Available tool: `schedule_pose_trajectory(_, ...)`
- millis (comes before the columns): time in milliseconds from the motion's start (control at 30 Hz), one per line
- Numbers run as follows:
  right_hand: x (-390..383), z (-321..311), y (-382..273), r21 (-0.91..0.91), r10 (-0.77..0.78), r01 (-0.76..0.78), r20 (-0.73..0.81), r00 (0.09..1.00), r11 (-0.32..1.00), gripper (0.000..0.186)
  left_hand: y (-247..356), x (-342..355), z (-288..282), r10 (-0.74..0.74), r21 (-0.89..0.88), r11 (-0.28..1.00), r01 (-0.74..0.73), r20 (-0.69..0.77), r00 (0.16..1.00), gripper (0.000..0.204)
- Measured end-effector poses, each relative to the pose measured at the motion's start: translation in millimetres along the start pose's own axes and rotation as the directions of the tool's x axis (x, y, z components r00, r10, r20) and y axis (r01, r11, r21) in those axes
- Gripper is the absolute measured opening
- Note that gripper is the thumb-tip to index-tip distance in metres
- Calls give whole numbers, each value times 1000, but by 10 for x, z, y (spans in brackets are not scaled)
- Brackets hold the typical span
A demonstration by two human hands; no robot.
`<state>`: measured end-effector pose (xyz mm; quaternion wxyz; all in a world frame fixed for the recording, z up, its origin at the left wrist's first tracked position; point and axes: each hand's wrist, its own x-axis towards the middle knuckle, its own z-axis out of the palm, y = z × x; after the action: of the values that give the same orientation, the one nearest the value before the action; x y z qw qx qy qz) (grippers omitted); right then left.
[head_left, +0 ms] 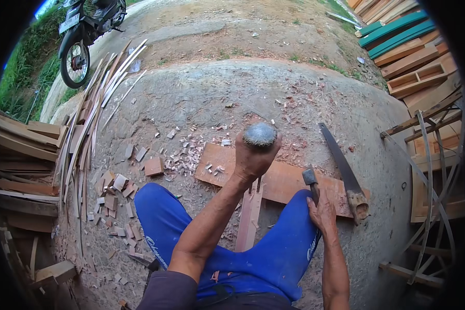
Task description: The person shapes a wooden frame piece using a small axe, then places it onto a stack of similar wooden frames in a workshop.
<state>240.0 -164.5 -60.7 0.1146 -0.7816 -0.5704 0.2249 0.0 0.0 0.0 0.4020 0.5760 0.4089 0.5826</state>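
Observation:
My left hand (254, 164) is wrapped around an upright chisel (260, 135), whose broad, worn handle end faces up. Below the fist, its thin blade comes down at a narrow reddish wood piece (247, 222) lying between my legs; whether the tip touches is hard to make out. That piece rests across a wide plank (287, 181) on the ground. At my right knee, my right hand (323, 211) grips a hammer (310, 176) with a dark metal head, its handle mostly covered by the fingers. Beside the plank's right end lies a handsaw (342, 160) with a wooden handle.
Wood chips (188, 155) and small offcuts (111, 201) litter the concrete on the left. Long thin strips (90, 119) lie beyond them, near stacked boards (23, 170). A motorcycle (80, 44) stands far left. Timber (411, 57) and a wooden frame (423, 155) line the right.

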Motion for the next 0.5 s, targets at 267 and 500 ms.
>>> schedule_pose_trajectory(267, -65, 10, -14, -69, 17, -20, -43, 999, 997, 36, -162, -24, 76, -164, -44, 985, 165, 22, 986, 18)
schedule_pose_trajectory(500, -111, 37, 9, 33, -32, 36, -119, 992, 999, 36, -264, -323, 220, 24, 139, 989, -53, 201, 979, 19)
